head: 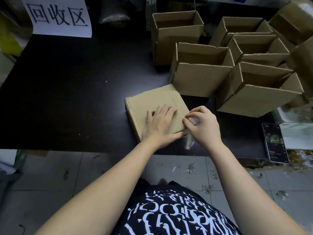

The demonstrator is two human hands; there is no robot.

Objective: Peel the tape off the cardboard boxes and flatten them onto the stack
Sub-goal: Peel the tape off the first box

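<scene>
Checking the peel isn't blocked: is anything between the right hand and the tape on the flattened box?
Nothing visible. The right hand pinches the tape at the flattened box's right edge; the left hand presses the cardboard beside it, not between.

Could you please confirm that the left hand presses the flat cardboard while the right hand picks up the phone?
Not quite. In the head view the right hand pinches the tape at the edge of the cardboard; the phone lies untouched on the table. The left hand does press the cardboard.
</scene>
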